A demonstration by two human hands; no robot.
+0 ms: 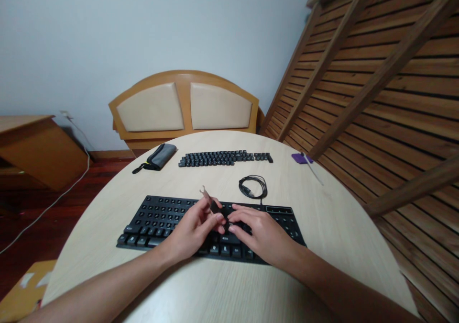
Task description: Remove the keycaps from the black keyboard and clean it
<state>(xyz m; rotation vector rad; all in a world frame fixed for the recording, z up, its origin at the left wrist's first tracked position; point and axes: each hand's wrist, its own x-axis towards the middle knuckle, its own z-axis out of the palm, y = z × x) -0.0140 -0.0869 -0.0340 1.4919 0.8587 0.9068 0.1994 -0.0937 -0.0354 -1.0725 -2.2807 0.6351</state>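
Note:
A black keyboard lies across the near part of the table, with many keycaps off its upper rows and bare switch stems showing. Above its middle, my left hand is closed on a slim keycap puller, forked end pointing up and away. My right hand rests over the keyboard's right half, its thumb and fingertips close together beside the left fingers. Whatever small dark piece lies between those right fingertips is too hidden to make out. Large keys remain along the front rows.
Removed keycaps stand in rows toward the back. Left of them lies a grey and black pouch. The coiled cable sits behind the keyboard. At right, a white-handled brush-like stick touches a purple cloth. Slatted wood leans alongside.

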